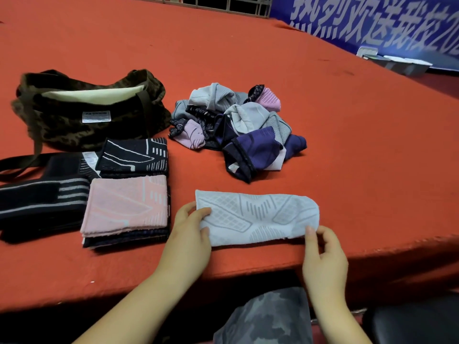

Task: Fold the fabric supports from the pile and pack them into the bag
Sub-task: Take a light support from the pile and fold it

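Head view: both hands, left [192,227] and right [323,249], pinched a grey support [255,217] lying flat. Beyond it sat the unfolded pile [236,127]; left of it, folded stacks [126,204] awaited the open bag [87,108].

Single head-worn view, wide-angle, looking forward and down from close above the red table [248,58], hands entering from the bottom of the frame.
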Motion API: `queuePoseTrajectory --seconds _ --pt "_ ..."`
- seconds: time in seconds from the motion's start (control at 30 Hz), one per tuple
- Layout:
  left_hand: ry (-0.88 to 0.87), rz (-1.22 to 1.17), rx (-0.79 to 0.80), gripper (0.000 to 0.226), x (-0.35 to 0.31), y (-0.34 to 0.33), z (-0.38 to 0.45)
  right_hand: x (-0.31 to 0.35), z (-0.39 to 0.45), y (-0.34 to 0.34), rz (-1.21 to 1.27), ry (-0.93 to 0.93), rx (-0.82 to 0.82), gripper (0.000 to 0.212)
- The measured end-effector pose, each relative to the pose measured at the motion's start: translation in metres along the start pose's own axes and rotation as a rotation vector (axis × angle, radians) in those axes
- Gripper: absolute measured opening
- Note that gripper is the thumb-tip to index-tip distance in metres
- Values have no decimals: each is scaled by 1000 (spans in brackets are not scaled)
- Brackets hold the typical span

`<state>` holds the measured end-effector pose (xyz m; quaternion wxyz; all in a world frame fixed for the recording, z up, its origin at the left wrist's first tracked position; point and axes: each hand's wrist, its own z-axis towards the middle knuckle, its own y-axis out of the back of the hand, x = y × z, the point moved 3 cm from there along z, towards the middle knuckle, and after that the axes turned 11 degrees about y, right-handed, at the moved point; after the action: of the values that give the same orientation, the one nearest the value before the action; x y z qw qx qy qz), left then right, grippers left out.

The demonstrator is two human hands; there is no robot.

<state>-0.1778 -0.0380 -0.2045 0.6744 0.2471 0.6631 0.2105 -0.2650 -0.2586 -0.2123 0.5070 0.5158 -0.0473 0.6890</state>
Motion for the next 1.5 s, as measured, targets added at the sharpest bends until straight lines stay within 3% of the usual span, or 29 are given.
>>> queuePoseTrajectory --seconds 0.07,0.27,0.4,0.53,0.63,0.73,0.8,0.87,0.97,1.07,1.2,1.3,1.4,1.5 --pt "-18 -1 -16 41 -1 4 2 -3 9 6 48 -52 -49 13" --pt "-182 -72 -34 46 -15 13 -7 -5 33 28 21 -61 -145 20" --pt "-201 -244 -37 28 -21 17 -14 3 34 36 131 -90 -186 14" --pt "-222 -436 96 19 -30 26 -20 17 36 46 229 -44 -221 18" --pt "-259 -392 107 30 -33 31 -22 28 44 53 206 14 -137 26" --pt "-223 -363 -11 31 -34 43 -21 40 47 58 207 80 98 50" --pt "-190 -363 -60 37 -34 51 -19 49 46 61 69 195 235 59" --pt "-158 -386 -87 32 -33 59 -18 53 45 63 -81 314 251 49" --pt "-124 -402 -147 6 -31 68 -16 53 46 65 -195 419 206 16" --pt "-92 -459 -163 13 -29 72 -14 52 50 65 -161 413 167 6" --pt "-45 -453 -183 10 -32 70 -8 54 57 59 73 222 238 15" --pt "4 -411 -187 11 -33 63 0 52 67 51 121 144 184 14" --pt "36 -259 -150 38 -31 50 10 45 75 33 93 66 171 21" --pt "-90 -28 -77 60 -37 30 5 47 56 7 -112 157 286 41"
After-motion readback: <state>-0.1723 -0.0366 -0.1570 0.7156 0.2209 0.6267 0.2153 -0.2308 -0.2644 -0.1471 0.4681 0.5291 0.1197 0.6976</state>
